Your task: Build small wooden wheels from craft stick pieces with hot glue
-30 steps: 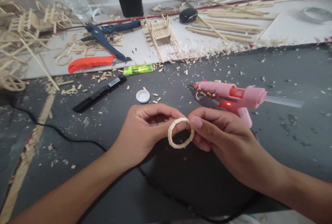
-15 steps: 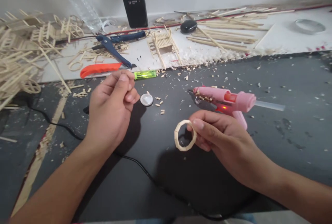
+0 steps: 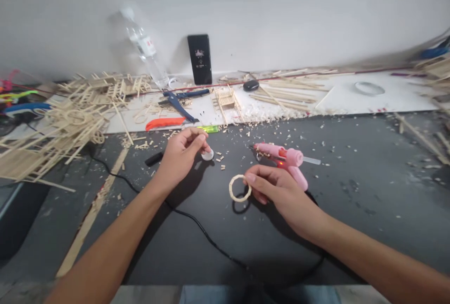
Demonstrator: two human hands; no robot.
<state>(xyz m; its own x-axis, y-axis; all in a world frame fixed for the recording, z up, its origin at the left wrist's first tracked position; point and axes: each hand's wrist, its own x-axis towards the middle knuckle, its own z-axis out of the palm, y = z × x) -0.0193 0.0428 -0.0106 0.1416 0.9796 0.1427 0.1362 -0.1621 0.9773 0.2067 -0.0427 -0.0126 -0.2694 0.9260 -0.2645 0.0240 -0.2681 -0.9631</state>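
Dark tabletop (image 3: pixel 351 229) stretching below a pale wall (image 3: pixel 281 22), right hand (image 3: pixel 277 189) pinching a wooden ring (image 3: pixel 231 190) by its edge — the ring jutting left of the fingertips (image 3: pixel 251 178) — left hand (image 3: pixel 183 151) holding its fingers together near a white cap (image 3: pixel 208 155), anything between them being impossible to tell.

Dark grey tabletop (image 3: pixel 351 229), flecked with debris, is bearing: one pink hot glue gun (image 3: pixel 270 149), lying on its side; one white bottle cap (image 3: pixel 208 155); one black marker (image 3: pixel 153 159), partly hidden; one black cable (image 3: pixel 207 236), running crosswise; cut wooden pieces (image 3: pixel 222 167), lying scattered. White strip (image 3: pixel 404 95) along the rear is carrying: one orange-handled knife (image 3: pixel 165 123); one blue-handled hand tool (image 3: pixel 179 107); one slatted miniature wooden model (image 3: pixel 227 99); thin wooden sticks (image 3: pixel 288 101), lying loose; one clear ring (image 3: pixel 369 93).
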